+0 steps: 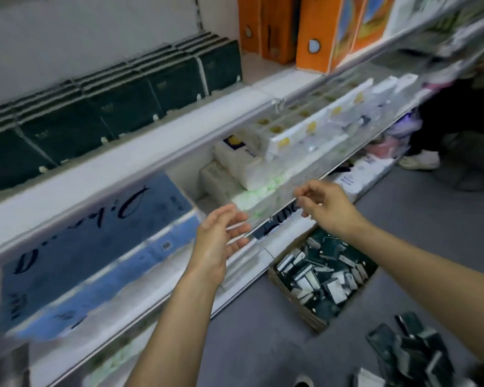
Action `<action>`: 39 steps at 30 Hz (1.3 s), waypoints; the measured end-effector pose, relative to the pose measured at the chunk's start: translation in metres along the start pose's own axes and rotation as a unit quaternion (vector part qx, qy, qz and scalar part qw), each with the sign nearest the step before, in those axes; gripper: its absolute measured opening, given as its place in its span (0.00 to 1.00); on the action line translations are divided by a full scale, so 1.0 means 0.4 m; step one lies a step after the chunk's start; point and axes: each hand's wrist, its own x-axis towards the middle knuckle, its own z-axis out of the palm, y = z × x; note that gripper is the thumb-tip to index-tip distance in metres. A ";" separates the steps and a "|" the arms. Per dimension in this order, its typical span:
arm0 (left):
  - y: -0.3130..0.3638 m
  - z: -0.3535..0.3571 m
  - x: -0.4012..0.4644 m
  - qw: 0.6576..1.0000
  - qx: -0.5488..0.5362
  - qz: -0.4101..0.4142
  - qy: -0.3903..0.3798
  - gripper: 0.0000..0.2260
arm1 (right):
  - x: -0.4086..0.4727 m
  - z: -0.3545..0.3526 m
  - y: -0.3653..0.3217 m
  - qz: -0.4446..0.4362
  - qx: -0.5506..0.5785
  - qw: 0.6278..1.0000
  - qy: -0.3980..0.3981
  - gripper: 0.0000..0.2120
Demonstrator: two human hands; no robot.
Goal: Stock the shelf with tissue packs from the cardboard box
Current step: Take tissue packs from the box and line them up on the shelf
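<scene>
Between picks, by the look of it: both hands were empty, left hand [221,236] open with relaxed fingers, right hand [323,205] loosely curled, both hovering in front of the shelf [129,163]. Dark green tissue packs [118,104] already lined its top level toward the left end. The cardboard box [323,270] sat on the floor at the shelf foot, still full. Next move likely a reach down into it. Loose packs [411,350] littered the floor nearby; blue packs [95,247] and white packs [252,163] filled the lower levels.
</scene>
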 end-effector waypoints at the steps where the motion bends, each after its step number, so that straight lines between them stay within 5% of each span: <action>1: -0.029 0.040 0.018 1.000 0.004 -0.014 -0.009 0.04 | -0.008 -0.032 0.045 0.022 -0.001 1.000 0.002 0.05; 11: -0.257 0.300 0.166 0.985 0.088 -0.136 -0.064 0.07 | -0.107 -0.207 0.403 0.199 0.036 0.978 0.044 0.06; 25: -0.561 0.442 0.524 0.948 0.213 -0.227 -0.067 0.04 | -0.115 -0.111 0.831 0.370 0.089 0.921 0.082 0.04; 39: -0.855 0.521 0.826 0.879 0.329 -0.319 -0.132 0.06 | -0.026 0.030 1.178 0.505 0.225 0.803 0.223 0.07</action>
